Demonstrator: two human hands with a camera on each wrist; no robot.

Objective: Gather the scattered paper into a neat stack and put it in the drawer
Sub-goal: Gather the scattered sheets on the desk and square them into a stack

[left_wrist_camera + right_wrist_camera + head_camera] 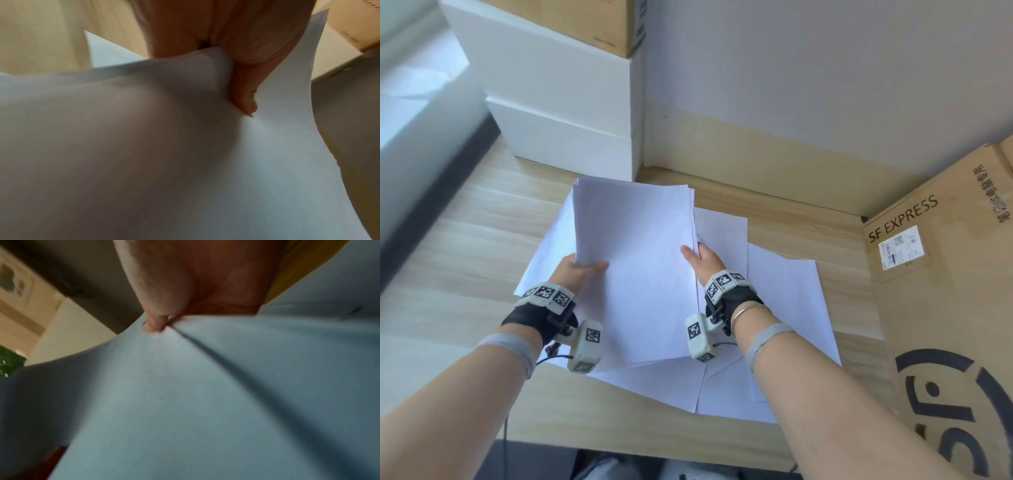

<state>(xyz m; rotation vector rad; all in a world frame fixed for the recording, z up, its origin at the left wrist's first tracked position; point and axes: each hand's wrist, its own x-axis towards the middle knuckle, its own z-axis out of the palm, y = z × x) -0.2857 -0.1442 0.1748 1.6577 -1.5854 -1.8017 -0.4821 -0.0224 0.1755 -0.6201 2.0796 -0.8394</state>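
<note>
A stack of white paper (640, 260) is held tilted above the wooden desk (448, 274), its far end raised. My left hand (582, 270) grips the stack's left edge, thumb on top. My right hand (700, 258) grips the right edge the same way. In the left wrist view the thumb (244, 97) presses on the paper (144, 146). The right wrist view shows the thumb (154, 324) on the sheets (185, 402). More loose sheets (784, 301) lie spread flat on the desk under and to the right of the stack. No drawer is in view.
Stacked white boxes (565, 113) with a brown carton on top stand at the back left. A large SF Express cardboard box (945, 291) stands close on the right. A wall runs along the back of the desk.
</note>
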